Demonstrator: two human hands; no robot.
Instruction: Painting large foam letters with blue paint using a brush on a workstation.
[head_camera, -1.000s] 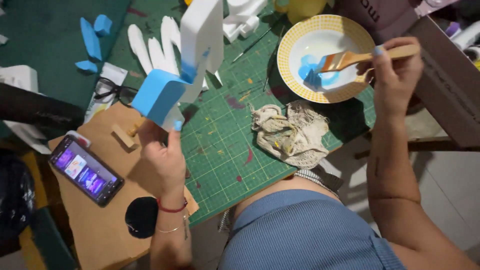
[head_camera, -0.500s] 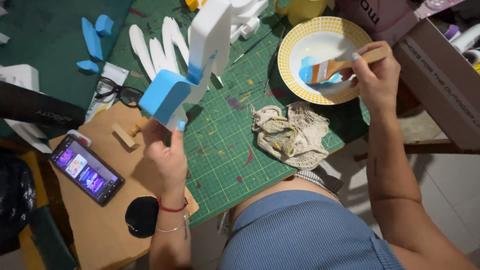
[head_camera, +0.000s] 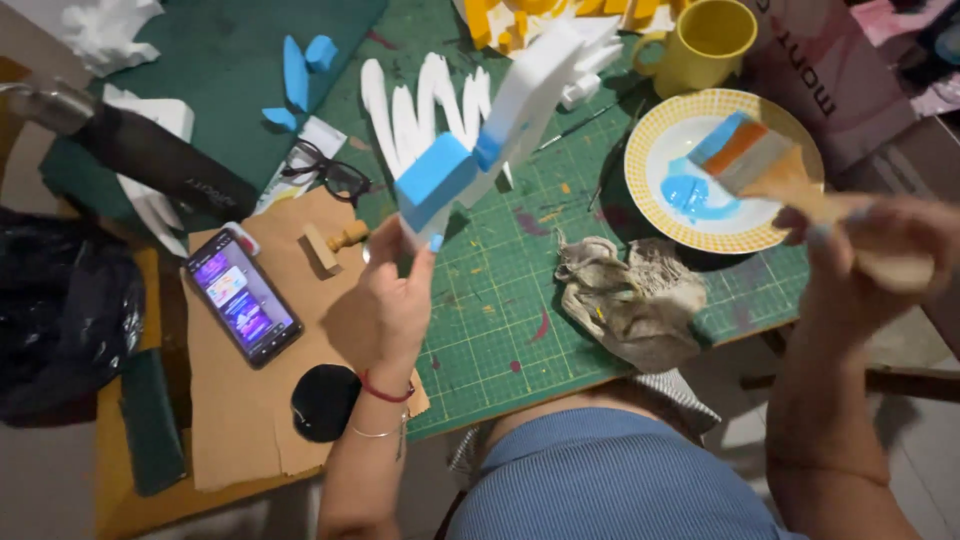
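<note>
My left hand (head_camera: 395, 305) holds up a white foam piece (head_camera: 530, 85) whose lower end (head_camera: 435, 180) is painted light blue. It hangs above the green cutting mat (head_camera: 500, 310). My right hand (head_camera: 870, 255) grips the wooden handle of a wide paintbrush (head_camera: 750, 155); its bristles carry blue paint and hover over the yellow-rimmed plate (head_camera: 650, 140). A puddle of blue paint (head_camera: 695, 195) lies on that plate.
A stained rag (head_camera: 635, 295) lies on the mat near me. A lit phone (head_camera: 243, 297) rests on brown cardboard (head_camera: 240, 420) beside glasses (head_camera: 330, 172). White foam strips (head_camera: 420, 110), blue foam bits (head_camera: 300, 65), a yellow mug (head_camera: 705, 40) and a black bag (head_camera: 60, 310) surround the mat.
My right hand has lifted the brush off the plate's paint and drawn it back toward me. The foam piece in my left hand has stayed about where it was.
</note>
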